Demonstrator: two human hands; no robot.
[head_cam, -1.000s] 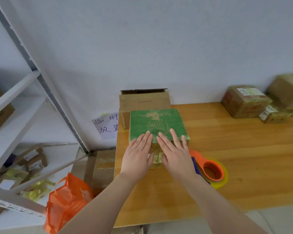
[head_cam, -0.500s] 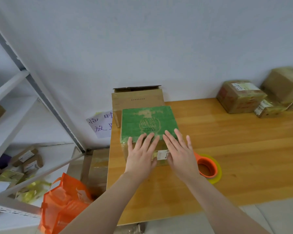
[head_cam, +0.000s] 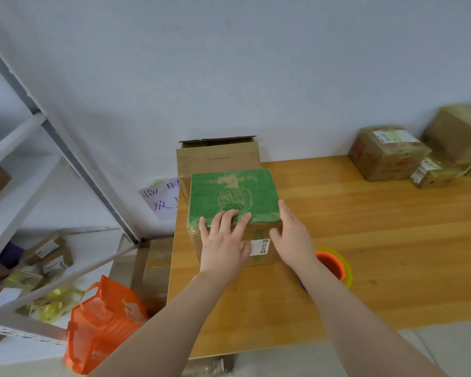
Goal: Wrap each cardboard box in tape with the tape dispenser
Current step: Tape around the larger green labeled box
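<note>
A packing room: metal shelving [head_cam: 65,148], taped parcels [head_cam: 386,152], wooden table [head_cam: 378,254].

Green-topped cardboard box [head_cam: 233,197], upright, white label on front.
Orange tape dispenser [head_cam: 331,263] lying just right of that box, partly hidden.

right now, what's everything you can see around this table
green-topped box: one, green top, brown sides, table's left end
open box: one, brown, behind it by the wall
tape dispenser: one, orange with yellow roll, right of the green-topped box, partly hidden
taped parcels: at least three, brown, table's far right
table: one, light wood
paper sign: one, white, handwritten, left of the table
bag: one, orange, floor at left
shelf rack: one, white, far left, holding small parcels
left hand: one, fingers flat on the box's top front edge
right hand: one, fingers straight along its right side
</note>
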